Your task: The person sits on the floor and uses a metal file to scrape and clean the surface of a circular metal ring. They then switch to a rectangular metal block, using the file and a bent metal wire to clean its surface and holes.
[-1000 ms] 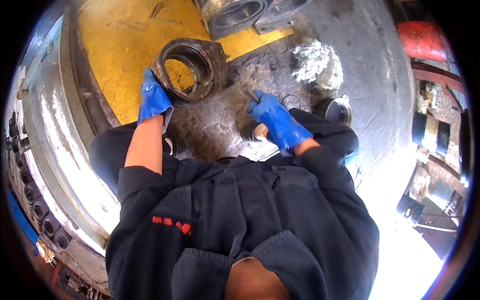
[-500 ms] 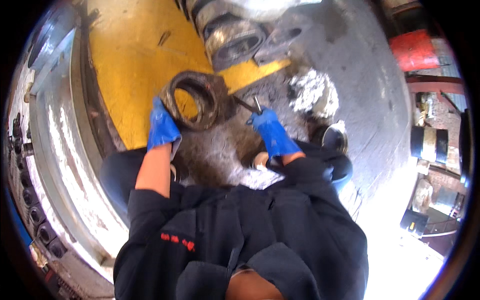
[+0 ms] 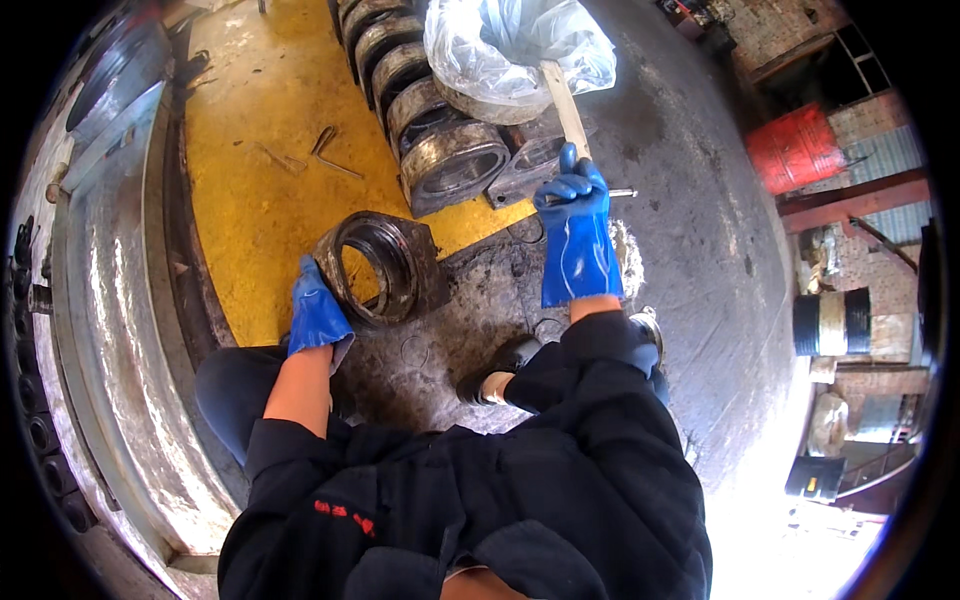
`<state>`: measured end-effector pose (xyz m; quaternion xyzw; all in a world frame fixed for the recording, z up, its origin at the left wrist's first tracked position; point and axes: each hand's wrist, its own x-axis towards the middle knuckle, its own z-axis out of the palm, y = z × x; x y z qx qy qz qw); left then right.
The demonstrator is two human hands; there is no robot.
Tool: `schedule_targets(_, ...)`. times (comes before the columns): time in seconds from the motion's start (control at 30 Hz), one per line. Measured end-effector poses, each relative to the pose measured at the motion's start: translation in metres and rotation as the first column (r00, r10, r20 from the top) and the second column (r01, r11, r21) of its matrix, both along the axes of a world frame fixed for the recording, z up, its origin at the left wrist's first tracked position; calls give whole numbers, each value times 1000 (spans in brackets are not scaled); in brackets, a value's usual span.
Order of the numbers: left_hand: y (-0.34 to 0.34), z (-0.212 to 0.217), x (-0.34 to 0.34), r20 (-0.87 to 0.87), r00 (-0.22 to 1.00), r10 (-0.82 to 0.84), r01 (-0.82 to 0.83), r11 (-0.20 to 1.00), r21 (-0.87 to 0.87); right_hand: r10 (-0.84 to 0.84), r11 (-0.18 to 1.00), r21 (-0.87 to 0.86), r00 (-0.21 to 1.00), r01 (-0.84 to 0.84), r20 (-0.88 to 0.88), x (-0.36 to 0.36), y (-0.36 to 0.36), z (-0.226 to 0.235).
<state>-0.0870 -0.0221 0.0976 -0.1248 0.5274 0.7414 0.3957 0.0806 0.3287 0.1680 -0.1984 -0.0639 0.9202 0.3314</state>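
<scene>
The heavy steel bearing block [image 3: 380, 265], a squarish housing with a round bore, stands tilted on edge on the grimy floor [image 3: 690, 260], right at the border of the yellow painted area [image 3: 245, 215]. The left hand [image 3: 318, 315], in a blue glove, rests against the block's lower left edge and props it up; its fingers are curled on the rim, though how firmly they close cannot be told. The right hand [image 3: 572, 200], also gloved in blue, is stretched well away from the block, its fingers wrapped around a thin metal rod [image 3: 615, 193] and lying at the foot of a pale wooden stick [image 3: 566, 108]. By the look of it, the step in hand is fetching grease or a tool while the block is kept steady; the next move would call for bringing the right hand back to the bore without letting the block tip.

The stick stands in a round pail lined with clear plastic sheet [image 3: 505, 50]; what is inside is hidden by the plastic. Beside the pail a row of similar blocks [image 3: 425, 120] lies stacked close together. Two bent hex keys [image 3: 325, 150] lie on the yellow paint, apart from the block
</scene>
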Motion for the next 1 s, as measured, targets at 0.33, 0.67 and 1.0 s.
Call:
schedule_targets(0.33,-12,-46,-18,-92,995,-23,18,999,-51,-151,980,-97,970,172,190,6,-21,4)
schedule_targets(0.67,-5,-55,-20,20,1000,6,-5,998,-64,-221,957,287,739,39,636,77,-69,-117)
schedule_targets(1.0,-5,-73,-25,-27,1000,-10,7,994,-113,-205,885,279,225,-372,952,107,-84,-266)
